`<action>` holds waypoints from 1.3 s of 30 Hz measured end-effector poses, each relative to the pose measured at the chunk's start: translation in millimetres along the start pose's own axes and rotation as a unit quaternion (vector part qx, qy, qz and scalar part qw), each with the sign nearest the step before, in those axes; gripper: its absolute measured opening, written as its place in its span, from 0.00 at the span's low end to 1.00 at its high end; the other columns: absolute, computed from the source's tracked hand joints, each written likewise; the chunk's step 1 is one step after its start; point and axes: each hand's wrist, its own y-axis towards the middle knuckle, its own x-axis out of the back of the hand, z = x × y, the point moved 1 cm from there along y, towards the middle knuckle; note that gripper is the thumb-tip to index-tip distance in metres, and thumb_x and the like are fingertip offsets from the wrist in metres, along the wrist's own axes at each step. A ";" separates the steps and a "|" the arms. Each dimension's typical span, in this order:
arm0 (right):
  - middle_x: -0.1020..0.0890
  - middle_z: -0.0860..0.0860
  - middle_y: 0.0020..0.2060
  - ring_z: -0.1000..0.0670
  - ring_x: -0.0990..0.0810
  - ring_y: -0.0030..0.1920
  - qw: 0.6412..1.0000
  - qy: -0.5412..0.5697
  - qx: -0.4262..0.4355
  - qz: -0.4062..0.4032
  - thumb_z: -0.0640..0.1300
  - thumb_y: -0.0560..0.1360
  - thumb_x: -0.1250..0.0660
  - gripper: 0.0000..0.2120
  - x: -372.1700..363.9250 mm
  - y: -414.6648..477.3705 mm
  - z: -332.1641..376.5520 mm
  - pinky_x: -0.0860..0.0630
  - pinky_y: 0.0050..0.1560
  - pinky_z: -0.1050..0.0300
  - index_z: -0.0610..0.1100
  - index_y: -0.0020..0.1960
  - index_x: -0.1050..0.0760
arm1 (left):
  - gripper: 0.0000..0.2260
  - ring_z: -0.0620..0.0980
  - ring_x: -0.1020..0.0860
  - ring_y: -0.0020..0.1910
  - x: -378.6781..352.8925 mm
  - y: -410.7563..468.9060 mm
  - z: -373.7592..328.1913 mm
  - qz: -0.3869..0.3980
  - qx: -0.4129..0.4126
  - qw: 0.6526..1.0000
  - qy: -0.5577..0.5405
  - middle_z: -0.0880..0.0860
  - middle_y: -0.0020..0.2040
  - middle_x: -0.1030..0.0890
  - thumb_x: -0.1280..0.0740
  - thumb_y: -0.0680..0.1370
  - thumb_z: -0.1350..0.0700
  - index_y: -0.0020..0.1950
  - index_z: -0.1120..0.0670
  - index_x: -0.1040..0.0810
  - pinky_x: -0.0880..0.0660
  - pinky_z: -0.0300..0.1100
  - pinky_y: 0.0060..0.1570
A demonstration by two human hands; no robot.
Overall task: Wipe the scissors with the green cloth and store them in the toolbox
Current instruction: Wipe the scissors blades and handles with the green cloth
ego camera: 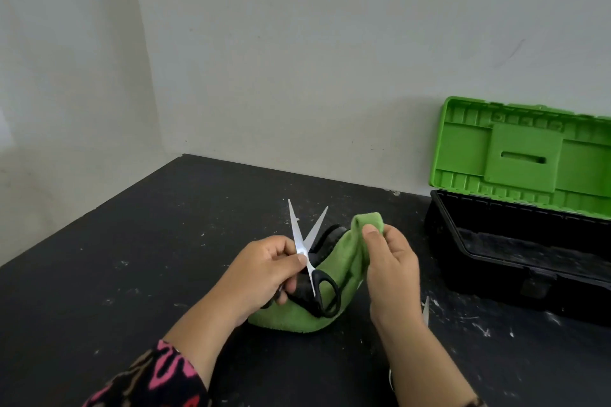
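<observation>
1. Two hands are busy at the near middle of the worktop (165, 241). The left hand (264, 267) is clamped on the scissors (310, 269) around the pivot, with the blades spread and pointing away and the black handles hanging down over the green cloth (344, 267).
2. The right hand (390, 264) pinches a raised fold of that cloth between thumb and fingers, just right of the blades. The rest of the cloth trails down to the worktop.
3. My read is that wiping is under way or about to start. Cloth and blades are close, but the fold isn't on the metal at this instant, and I can't tell how clean the blades are.
4. Storing is not yet done. The toolbox (515, 251) sits far right with its green lid (522, 155) up, and what shows of its black tray looks bare.
5. What's left is to wipe the blades, close them, and carry them right into the box.
</observation>
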 end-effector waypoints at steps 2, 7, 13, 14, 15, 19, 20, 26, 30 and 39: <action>0.25 0.46 0.32 0.52 0.29 0.33 0.996 -0.050 0.040 0.064 0.50 0.76 0.40 0.17 -6.3 -8.8 1.7 0.30 0.35 0.55 0.37 0.41 0.23 | 0.08 0.49 0.28 0.23 -1.2 2.1 1.5 -0.018 -0.001 1.000 -0.013 0.52 0.29 0.21 0.33 0.77 0.57 0.39 0.58 0.23 0.34 0.41 0.29; 0.27 0.64 0.33 0.55 0.27 0.42 0.911 -0.332 0.189 0.154 0.50 0.74 0.35 0.05 -20.4 -16.5 -3.7 0.29 0.53 0.50 0.49 0.45 0.22 | 0.07 0.46 0.28 0.25 -5.5 0.6 3.5 -0.010 -0.019 0.999 -0.030 0.52 0.29 0.21 0.33 0.77 0.61 0.39 0.57 0.21 0.31 0.38 0.25; 0.24 0.65 0.37 0.55 0.23 0.46 0.932 -0.300 0.170 0.115 0.51 0.71 0.31 0.06 -15.3 -12.8 -5.6 0.27 0.55 0.43 0.51 0.47 0.21 | 0.06 0.48 0.28 0.26 -7.2 1.4 5.1 0.012 -0.006 1.000 -0.024 0.51 0.28 0.22 0.33 0.77 0.60 0.40 0.59 0.21 0.30 0.38 0.26; 0.25 0.66 0.37 0.55 0.24 0.46 0.926 -0.302 0.184 0.131 0.52 0.70 0.32 0.08 -17.4 -15.8 -4.9 0.27 0.54 0.43 0.51 0.46 0.20 | 0.06 0.48 0.29 0.26 -5.9 1.6 4.8 0.009 -0.007 0.999 -0.030 0.51 0.28 0.23 0.33 0.77 0.61 0.40 0.60 0.21 0.31 0.38 0.25; 0.25 0.65 0.36 0.56 0.24 0.46 0.921 -0.306 0.195 0.144 0.53 0.69 0.33 0.07 -19.7 -18.6 -4.8 0.27 0.53 0.44 0.51 0.44 0.20 | 0.06 0.49 0.29 0.27 -4.6 1.7 4.8 0.007 -0.008 0.999 -0.031 0.52 0.28 0.23 0.33 0.77 0.61 0.40 0.61 0.21 0.31 0.38 0.25; 0.24 0.61 0.33 0.56 0.24 0.41 0.932 -0.297 0.175 0.116 0.46 0.70 0.29 0.02 -17.6 -13.1 -7.3 0.26 0.49 0.46 0.49 0.40 0.21 | 0.07 0.50 0.30 0.26 -4.2 0.6 6.4 0.021 -0.004 1.000 -0.014 0.51 0.27 0.24 0.32 0.76 0.60 0.39 0.61 0.22 0.31 0.39 0.26; 0.23 0.59 0.32 0.55 0.24 0.40 0.935 -0.294 0.169 0.104 0.46 0.70 0.29 0.02 -15.2 -10.8 -8.0 0.26 0.48 0.47 0.49 0.39 0.21 | 0.07 0.50 0.30 0.26 -5.5 0.3 6.6 0.028 -0.004 1.000 -0.008 0.50 0.27 0.24 0.32 0.76 0.60 0.39 0.61 0.22 0.31 0.40 0.27; 0.23 0.54 0.30 0.54 0.26 0.33 0.968 -0.238 0.072 0.046 0.48 0.72 0.31 0.06 -2.0 0.9 -6.0 0.28 0.35 0.58 0.53 0.37 0.24 | 0.07 0.48 0.29 0.24 -7.5 -2.8 4.1 0.073 -0.007 0.997 0.025 0.49 0.27 0.24 0.32 0.76 0.59 0.37 0.56 0.21 0.30 0.40 0.29; 0.22 0.52 0.31 0.53 0.27 0.31 0.977 -0.209 0.033 0.007 0.48 0.74 0.33 0.06 7.5 6.1 1.1 0.28 0.32 0.57 0.51 0.39 0.25 | 0.07 0.47 0.28 0.23 -9.1 -4.2 3.0 0.077 0.004 0.997 0.030 0.49 0.28 0.23 0.32 0.76 0.57 0.40 0.57 0.21 0.30 0.38 0.30; 0.19 0.62 0.37 0.57 0.22 0.46 0.909 -0.333 0.225 0.107 0.53 0.70 0.33 0.07 -14.1 -12.4 -5.1 0.27 0.54 0.45 0.57 0.46 0.18 | 0.09 0.46 0.30 0.22 -6.8 0.6 4.3 0.015 0.019 1.000 0.000 0.50 0.27 0.24 0.32 0.76 0.59 0.35 0.56 0.22 0.32 0.39 0.27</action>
